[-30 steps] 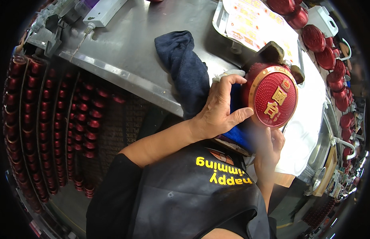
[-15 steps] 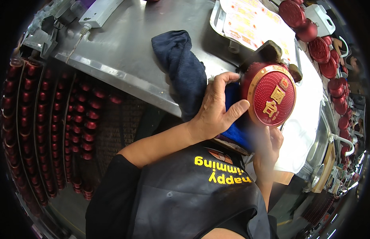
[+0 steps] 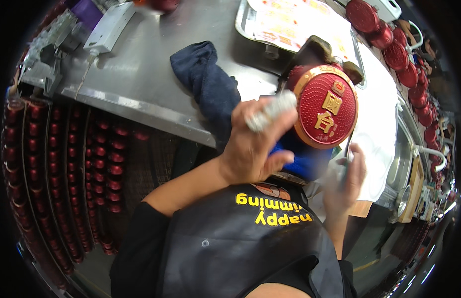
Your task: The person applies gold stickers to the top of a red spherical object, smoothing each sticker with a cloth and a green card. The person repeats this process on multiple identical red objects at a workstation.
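A round red flask [image 3: 326, 111] with a gold rim and raised gold characters leans face-up on a blue cloth [image 3: 300, 161], against dark padded blocks [image 3: 312, 49]. My left hand [image 3: 253, 141] is just left of its rim, closed around a pale, crumpled-looking wad [image 3: 272, 111] that is blurred by motion. Below and right of the flask, my right hand [image 3: 345, 181] is smeared by motion. Its fingers curl around something thin and dark with a pale part, too blurred to name. A navy towel [image 3: 203, 74] lies on the steel table beyond my left hand.
The steel table [image 3: 141, 64] carries a white power strip [image 3: 110, 30] and a metal tray [image 3: 248, 27] with printed sheets. Racks of red pieces [image 3: 54, 164] fill the lower left. More red flasks [image 3: 397, 57] line the right, near a sink with a tap [image 3: 429, 151].
My left hand, spread beside the flask before, now grips a pale wad. My right hand has left the flask's lower rim and moved right. The whole view has shifted slightly.
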The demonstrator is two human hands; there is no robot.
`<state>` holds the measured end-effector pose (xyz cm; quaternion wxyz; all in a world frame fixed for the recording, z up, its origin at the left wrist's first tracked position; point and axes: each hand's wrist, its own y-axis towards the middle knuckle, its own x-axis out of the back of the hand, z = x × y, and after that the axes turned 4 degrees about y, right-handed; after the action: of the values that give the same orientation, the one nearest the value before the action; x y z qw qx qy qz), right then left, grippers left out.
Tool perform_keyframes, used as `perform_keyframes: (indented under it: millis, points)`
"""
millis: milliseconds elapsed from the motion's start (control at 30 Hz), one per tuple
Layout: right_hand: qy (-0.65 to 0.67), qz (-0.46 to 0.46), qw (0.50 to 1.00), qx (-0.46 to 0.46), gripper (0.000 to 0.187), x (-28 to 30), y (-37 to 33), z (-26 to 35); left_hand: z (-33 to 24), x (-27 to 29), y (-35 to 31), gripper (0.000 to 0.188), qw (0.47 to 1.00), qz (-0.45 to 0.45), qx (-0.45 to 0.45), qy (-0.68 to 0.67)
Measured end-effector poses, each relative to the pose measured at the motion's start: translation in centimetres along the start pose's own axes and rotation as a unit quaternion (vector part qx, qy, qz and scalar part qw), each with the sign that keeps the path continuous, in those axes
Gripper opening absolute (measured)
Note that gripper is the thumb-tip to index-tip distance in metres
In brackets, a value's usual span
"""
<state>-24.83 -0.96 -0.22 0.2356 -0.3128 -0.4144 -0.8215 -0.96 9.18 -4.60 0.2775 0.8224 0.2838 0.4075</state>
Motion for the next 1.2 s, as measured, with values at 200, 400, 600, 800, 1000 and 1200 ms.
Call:
perform_keyframes:
  millis: [200,400,600,800,1000,1200]
  points:
    - [0.086,0.002,0.996,-0.002,0.033,-0.4,1.4,1.2,-2.3,-0.3,-2.9,0.062,0.973,0.148,-0.092,0.149]
    - [0.106,-0.100,0.977,-0.153,0.033,-0.5,1.2,-1.4,-2.1,0.5,-1.4,0.061,0.987,0.113,-0.043,0.108]
    - [0.143,-0.101,0.977,-0.125,0.034,0.2,0.3,-1.9,-1.7,-1.7,2.2,0.082,0.998,0.048,0.032,0.039]
    - [0.285,-0.085,0.936,-0.188,0.032,-1.0,0.3,-0.8,-1.5,-2.0,2.5,0.077,0.996,0.043,0.081,-0.020]
    - [0.204,-0.113,0.952,-0.200,0.032,-1.6,1.1,-2.2,-2.0,0.3,0.9,0.054,0.947,0.092,-0.228,0.205]
    - [0.246,-0.147,0.927,-0.241,0.030,0.5,-0.4,-3.2,-2.9,0.3,3.5,0.061,0.867,0.268,-0.307,0.288]
